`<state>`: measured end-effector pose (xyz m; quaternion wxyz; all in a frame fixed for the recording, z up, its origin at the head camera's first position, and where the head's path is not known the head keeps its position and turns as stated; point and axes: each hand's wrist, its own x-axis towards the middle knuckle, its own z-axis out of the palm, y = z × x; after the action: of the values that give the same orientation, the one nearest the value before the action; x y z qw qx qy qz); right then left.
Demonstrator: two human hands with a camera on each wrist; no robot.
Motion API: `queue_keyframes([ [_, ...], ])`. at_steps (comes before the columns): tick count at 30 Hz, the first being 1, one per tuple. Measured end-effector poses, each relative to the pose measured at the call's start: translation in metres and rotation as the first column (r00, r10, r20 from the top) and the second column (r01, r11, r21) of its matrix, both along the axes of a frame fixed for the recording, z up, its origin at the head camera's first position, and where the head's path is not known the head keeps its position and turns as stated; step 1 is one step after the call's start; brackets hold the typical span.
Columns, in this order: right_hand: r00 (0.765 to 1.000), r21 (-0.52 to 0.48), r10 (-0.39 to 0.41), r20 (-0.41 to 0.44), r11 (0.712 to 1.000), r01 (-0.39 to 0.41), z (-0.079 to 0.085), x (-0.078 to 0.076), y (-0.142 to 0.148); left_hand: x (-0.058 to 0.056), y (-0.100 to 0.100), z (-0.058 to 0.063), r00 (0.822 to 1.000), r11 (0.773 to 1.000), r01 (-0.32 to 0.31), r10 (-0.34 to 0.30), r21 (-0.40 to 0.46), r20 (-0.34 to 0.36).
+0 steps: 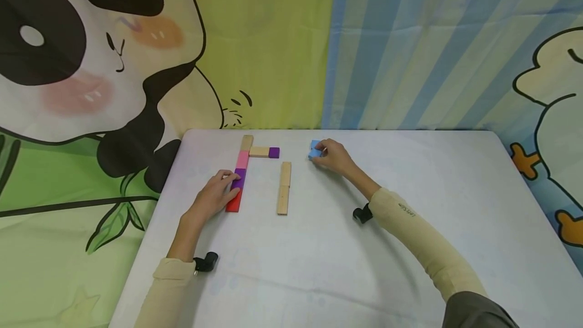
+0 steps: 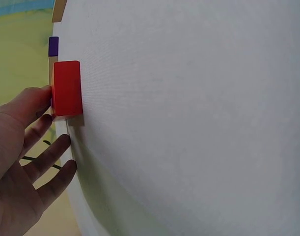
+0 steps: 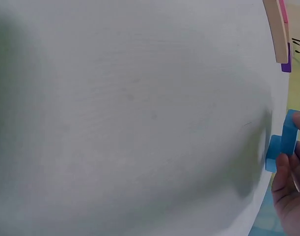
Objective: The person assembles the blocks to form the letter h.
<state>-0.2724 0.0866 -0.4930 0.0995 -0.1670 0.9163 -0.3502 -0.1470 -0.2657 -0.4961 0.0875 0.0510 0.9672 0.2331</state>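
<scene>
At the left, a row of wooden blocks runs away from me: a red block point(image 1: 233, 204) nearest, then a purple block point(image 1: 238, 178), a pink block point(image 1: 243, 159) and a plain wood block point(image 1: 247, 142). My left hand point(image 1: 214, 195) reaches over from the left, thumb and index finger pinching the purple block; in the left wrist view the red block point(image 2: 68, 88) fronts those fingertips. Toward the back, my right hand point(image 1: 334, 156) pinches a blue block point(image 3: 289, 132) between thumb and fingers. Right beside it is a second blue block point(image 3: 273, 153).
A wood block point(image 1: 259, 152) with a small purple block point(image 1: 274, 153) at its end branches right from the row. Two wood blocks lie end to end in a line point(image 1: 284, 189) between the hands. Printed cloth point(image 1: 268, 44) hangs behind the white table point(image 1: 410, 166).
</scene>
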Motion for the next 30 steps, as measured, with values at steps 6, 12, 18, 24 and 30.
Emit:
queue_keyframes([
  [6,0.998,-0.074,0.059,-0.018,0.995,-0.061,0.005,-0.004,-0.014,0.000,0.000,0.000,1.000,1.000,0.001,-0.001,-0.005,0.006],
  [12,0.992,-0.101,0.129,0.003,0.987,-0.128,0.010,-0.010,-0.036,-0.001,0.000,0.001,1.000,1.000,-0.001,0.001,-0.003,0.010],
  [18,0.983,-0.126,0.180,0.036,0.977,-0.174,0.011,-0.020,-0.057,0.000,0.001,0.001,1.000,1.000,-0.001,0.001,-0.001,0.014],
  [24,0.978,-0.120,0.203,0.057,0.973,-0.195,0.001,-0.027,-0.070,0.000,0.001,0.001,1.000,1.000,-0.003,0.003,0.003,0.013],
  [30,0.982,-0.032,0.164,0.096,0.986,-0.161,0.005,-0.021,-0.080,0.000,0.000,-0.001,1.000,1.000,-0.003,0.003,0.003,0.005],
])
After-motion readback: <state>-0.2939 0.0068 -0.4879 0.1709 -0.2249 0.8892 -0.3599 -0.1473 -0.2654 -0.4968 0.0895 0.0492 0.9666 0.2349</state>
